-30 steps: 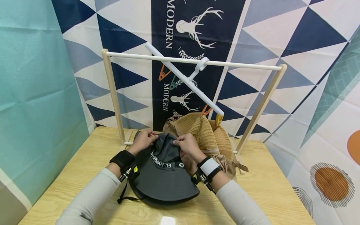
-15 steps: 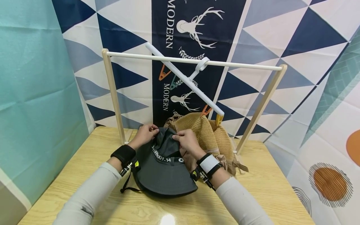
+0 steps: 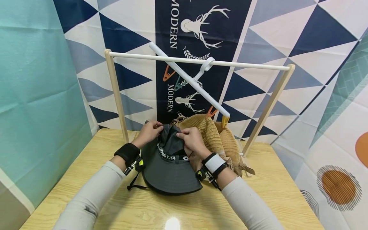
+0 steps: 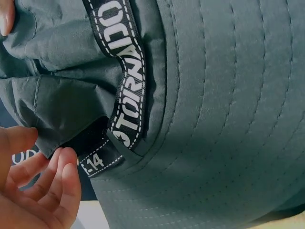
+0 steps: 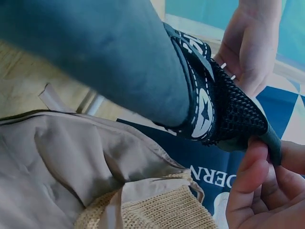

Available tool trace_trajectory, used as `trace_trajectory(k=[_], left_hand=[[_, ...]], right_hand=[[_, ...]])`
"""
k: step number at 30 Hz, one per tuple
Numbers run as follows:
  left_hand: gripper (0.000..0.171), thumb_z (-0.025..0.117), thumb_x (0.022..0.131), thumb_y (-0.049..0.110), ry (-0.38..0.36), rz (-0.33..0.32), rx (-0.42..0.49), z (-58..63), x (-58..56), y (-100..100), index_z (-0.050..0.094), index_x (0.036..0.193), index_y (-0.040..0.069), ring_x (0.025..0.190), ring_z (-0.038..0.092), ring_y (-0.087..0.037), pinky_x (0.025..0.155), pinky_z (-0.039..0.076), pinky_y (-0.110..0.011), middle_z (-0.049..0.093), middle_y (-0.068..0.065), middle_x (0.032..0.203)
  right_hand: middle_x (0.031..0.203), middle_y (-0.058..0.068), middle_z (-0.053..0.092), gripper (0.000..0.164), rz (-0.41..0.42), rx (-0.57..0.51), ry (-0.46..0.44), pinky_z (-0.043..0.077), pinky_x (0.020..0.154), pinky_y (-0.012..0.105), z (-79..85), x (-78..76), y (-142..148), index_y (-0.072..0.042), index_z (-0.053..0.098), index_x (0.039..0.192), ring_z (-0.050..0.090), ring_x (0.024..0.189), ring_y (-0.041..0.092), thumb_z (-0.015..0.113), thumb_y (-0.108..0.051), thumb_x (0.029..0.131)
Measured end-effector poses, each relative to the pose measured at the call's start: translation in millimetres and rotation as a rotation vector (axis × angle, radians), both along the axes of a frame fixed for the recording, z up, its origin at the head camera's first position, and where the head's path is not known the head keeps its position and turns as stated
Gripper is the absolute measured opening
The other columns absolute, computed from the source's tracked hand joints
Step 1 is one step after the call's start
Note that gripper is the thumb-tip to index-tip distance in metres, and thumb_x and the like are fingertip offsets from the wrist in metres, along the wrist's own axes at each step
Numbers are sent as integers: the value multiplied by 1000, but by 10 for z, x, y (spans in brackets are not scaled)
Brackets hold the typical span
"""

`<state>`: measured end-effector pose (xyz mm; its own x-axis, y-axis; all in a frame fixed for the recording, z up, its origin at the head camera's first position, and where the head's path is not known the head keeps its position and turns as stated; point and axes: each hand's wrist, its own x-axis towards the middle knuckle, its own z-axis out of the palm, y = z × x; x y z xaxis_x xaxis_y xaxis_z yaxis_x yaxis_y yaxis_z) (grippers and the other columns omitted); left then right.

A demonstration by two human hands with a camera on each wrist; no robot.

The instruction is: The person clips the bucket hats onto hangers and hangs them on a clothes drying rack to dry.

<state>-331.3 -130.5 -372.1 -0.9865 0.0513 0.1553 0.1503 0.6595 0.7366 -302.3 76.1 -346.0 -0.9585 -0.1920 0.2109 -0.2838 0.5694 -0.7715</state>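
A dark grey brimmed hat (image 3: 172,174) with a black lettered band is held up by its crown over the table, brim toward me. My left hand (image 3: 148,132) pinches the crown's left side between thumb and fingers. On the crown's other side my right hand (image 3: 194,140) pinches the fabric; the right wrist view shows its thumb and fingers on the edge beside a black mesh panel (image 5: 236,107). Close behind on the right, a straw hat (image 3: 214,134) with beige cloth hangs from an orange clip (image 3: 211,111) and a yellow clip (image 3: 225,121).
A white hanger (image 3: 187,76) hooks over the rail (image 3: 244,65) of a wooden-legged rack, slanting down to the right. Its far end carries another orange clip (image 3: 168,74) and a green clip (image 3: 178,84). A patterned cloth backdrop stands behind the wooden table (image 3: 138,210).
Both hands have raised the grey hat and moved it a little away from me, toward the rack. A black strap trails along at its left. The straw hat and hanger stay put.
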Motion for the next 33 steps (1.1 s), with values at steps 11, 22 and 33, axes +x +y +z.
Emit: trace_trajectory(k=[11, 22, 33], left_hand=[[33, 54, 101, 24, 47, -5, 17, 22, -82, 27, 62, 126, 6, 84, 67, -25, 74, 53, -35, 69, -15, 108], [31, 54, 101, 23, 57, -12, 55, 183, -145, 68, 62, 124, 4, 88, 67, -27, 76, 53, -35, 68, -17, 109], [30, 52, 102, 21, 75, -12, 43, 394, -179, 69, 61, 124, 4, 87, 65, -28, 77, 52, -36, 66, -18, 111]], right_hand=[[67, 1, 67, 18, 37, -17, -25, 39, 50, 22, 94, -34, 27, -7, 79, 93, 50, 49, 7, 68, -22, 92], [70, 6, 69, 19, 27, 58, 47, 41, 50, 23, 306, -27, 95, -7, 79, 91, 51, 50, 9, 67, -22, 93], [80, 9, 72, 18, 13, 48, 55, 43, 52, 22, 494, -65, 47, -7, 79, 93, 56, 59, 11, 68, -22, 92]])
